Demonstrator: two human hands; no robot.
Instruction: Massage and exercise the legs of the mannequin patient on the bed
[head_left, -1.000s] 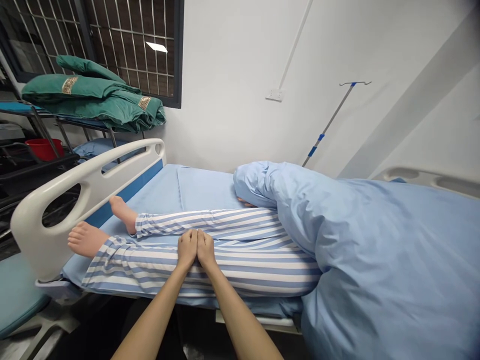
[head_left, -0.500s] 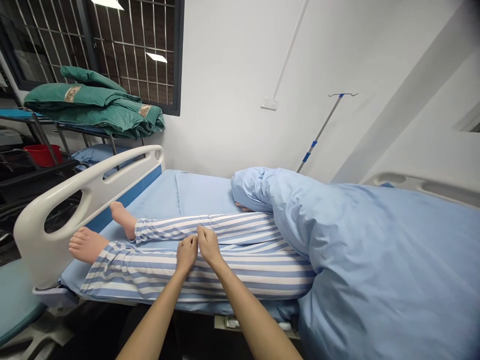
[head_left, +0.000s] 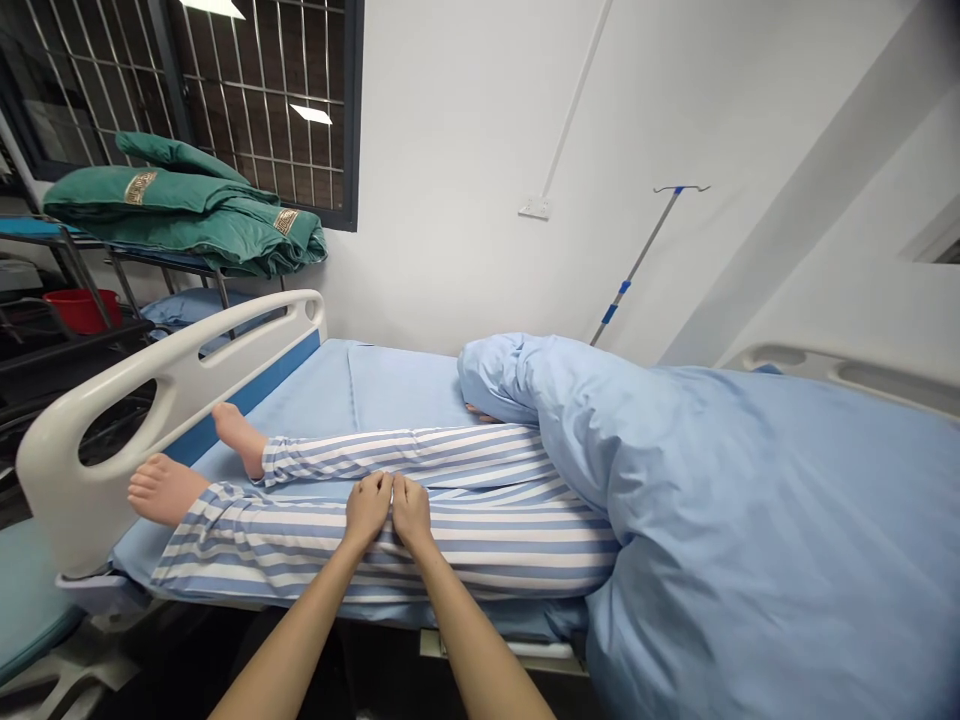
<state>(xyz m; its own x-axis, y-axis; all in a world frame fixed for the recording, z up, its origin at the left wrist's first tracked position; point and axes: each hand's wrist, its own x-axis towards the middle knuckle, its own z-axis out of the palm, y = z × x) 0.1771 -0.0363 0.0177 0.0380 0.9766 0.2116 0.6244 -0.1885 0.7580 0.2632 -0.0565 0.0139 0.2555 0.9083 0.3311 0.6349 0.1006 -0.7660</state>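
Observation:
A figure in blue-and-white striped trousers (head_left: 480, 450) lies on the bed, bare feet (head_left: 166, 488) toward the footboard. My left hand (head_left: 368, 508) and my right hand (head_left: 411, 508) are side by side over the near trouser leg (head_left: 277, 540), around its middle. Both hands are closed, with fingers curled down over the leg's far side; the fingertips are hidden. A light blue quilt (head_left: 712, 480), bunched up, covers the figure's upper part. Part of the figure's hand (head_left: 480, 412) shows beneath the quilt's edge.
A white footboard (head_left: 176, 365) closes the bed's left end. Behind it, folded green quilts (head_left: 195, 215) lie on a rack, with a red bucket (head_left: 82, 310) lower down. A drip pole (head_left: 637, 260) stands by the wall. A teal seat (head_left: 34, 590) is at lower left.
My right hand has come down and nearer, from between the two legs onto the near leg, level with my left. The left hand has shifted only slightly. The view has moved a little.

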